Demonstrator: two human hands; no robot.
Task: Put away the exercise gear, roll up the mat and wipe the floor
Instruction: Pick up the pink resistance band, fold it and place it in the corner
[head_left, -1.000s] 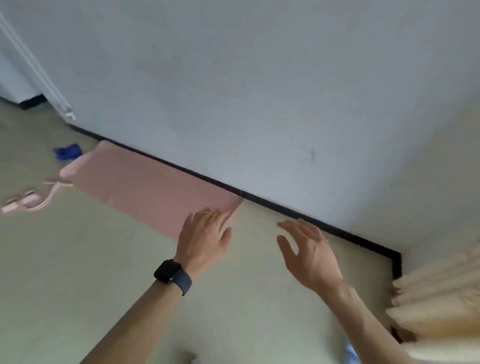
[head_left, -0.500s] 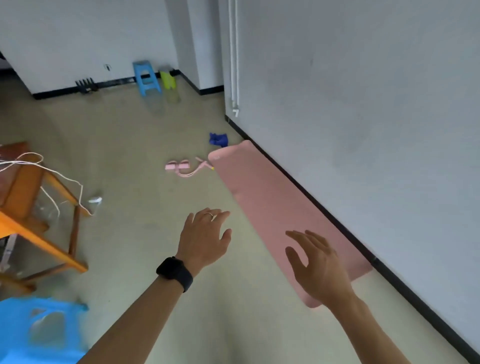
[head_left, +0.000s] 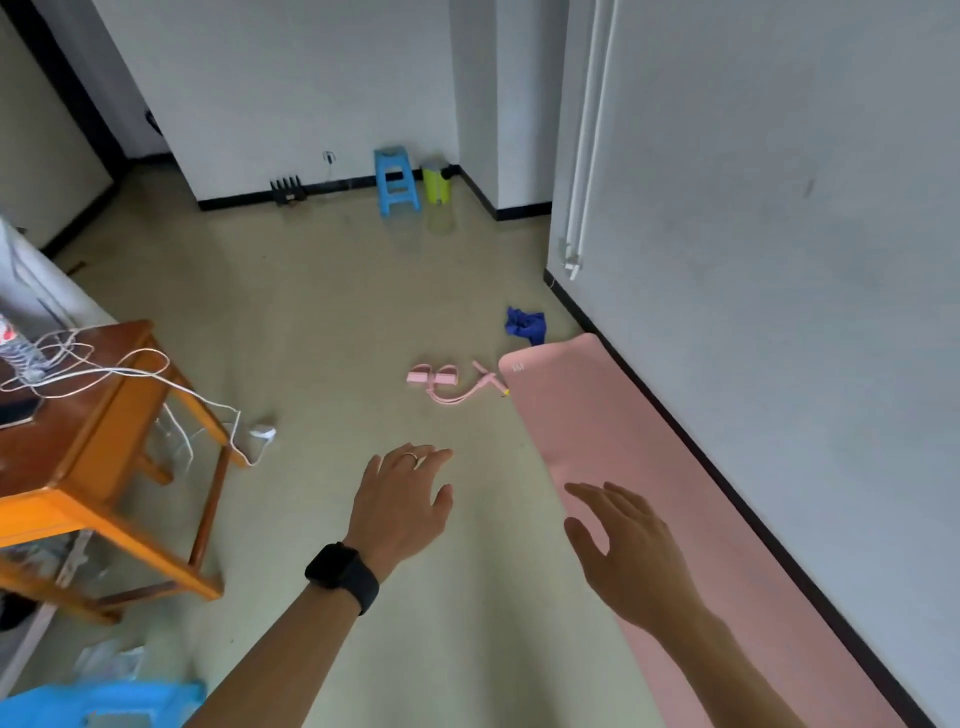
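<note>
A pink exercise mat (head_left: 649, 452) lies flat along the right wall. A pink resistance band with foot loops (head_left: 447, 382) lies on the floor just left of the mat's far end. A crumpled blue cloth (head_left: 525, 325) sits on the floor beyond that end. My left hand (head_left: 402, 501), with a black watch and a ring, is held out over the bare floor, fingers relaxed and holding nothing. My right hand (head_left: 621, 545) hovers above the mat's near half, fingers spread, also holding nothing.
An orange wooden table (head_left: 88, 467) with white cables stands at the left. A blue plastic stool (head_left: 109, 706) is at the bottom left. Another blue stool (head_left: 396, 182) and a yellow-green bin (head_left: 436, 182) stand by the far wall. White pipes (head_left: 584, 156) run down the right wall.
The view has swung left and away from the wall, bringing the whole room, table and stools into sight. Both hands stay raised and empty, much as before.
</note>
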